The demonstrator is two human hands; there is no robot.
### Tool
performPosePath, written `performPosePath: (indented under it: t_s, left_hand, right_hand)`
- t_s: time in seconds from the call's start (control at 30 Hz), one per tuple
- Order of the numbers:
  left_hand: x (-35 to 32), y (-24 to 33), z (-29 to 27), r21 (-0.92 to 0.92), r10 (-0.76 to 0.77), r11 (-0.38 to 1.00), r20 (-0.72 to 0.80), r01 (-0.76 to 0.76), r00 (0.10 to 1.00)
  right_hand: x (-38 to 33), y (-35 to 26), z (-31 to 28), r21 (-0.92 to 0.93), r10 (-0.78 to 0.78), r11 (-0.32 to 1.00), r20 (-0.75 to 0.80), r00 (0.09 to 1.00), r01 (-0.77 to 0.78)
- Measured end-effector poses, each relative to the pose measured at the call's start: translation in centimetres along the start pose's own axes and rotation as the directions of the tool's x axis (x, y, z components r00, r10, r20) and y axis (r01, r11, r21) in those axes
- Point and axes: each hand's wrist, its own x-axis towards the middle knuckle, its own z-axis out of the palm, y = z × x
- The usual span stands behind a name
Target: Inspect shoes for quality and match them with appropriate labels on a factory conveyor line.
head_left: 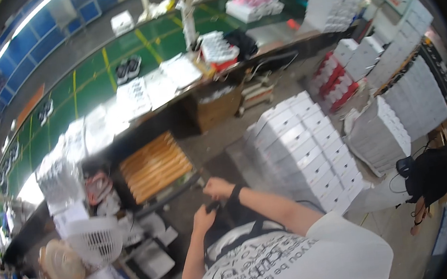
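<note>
Head view, what are the two hands doing?

— Both meet in front of the person's chest. Left hand [204, 218] has its grip curled shut around a small dark object [213, 207]; right hand [219, 188], with a black wristband [235, 193], is closed on the same object from above. What the object is, I cannot tell, too blurred.

— And around them?

— Stacks of white boxes [304, 149] stand on the floor just to the right. A long counter [138, 113] carrying white packets runs across above, with orange slats [155, 166] under it. A white mesh basket [98, 239] sits lower left.
</note>
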Motion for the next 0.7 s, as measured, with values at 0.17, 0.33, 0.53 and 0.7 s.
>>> performPosePath:
  t_s: [0.17,0.33,0.53,0.7]
  left_hand:
    - [-1.3,-10.2,2.3,0.232,-0.291,0.937,0.100,0.262,0.951]
    - [-2.4,-8.6,-1.6,0.423,-0.425,0.864,0.320,0.273,0.847]
    - [-1.2,3.1,-14.1,0.370,-0.024,0.927,0.216,-0.059,0.976]
    - [-4.3,17.6,-24.0,0.216,0.645,0.753,-0.056,-0.621,0.762]
  right_hand:
    - [-2.0,-0.2,-4.8,-0.165,0.060,0.985,0.038,0.997,-0.053]
    - [-8.6,-9.9,-16.0,-0.494,-0.565,0.771,-0.242,0.789,0.401]
    - [-28.1,-24.9,-21.8,-0.424,-0.788,0.596,-0.475,0.393,0.682]
    - [-36.8,-23.9,-21.1,-0.667,-0.923,0.376,-0.333,0.194,0.643]
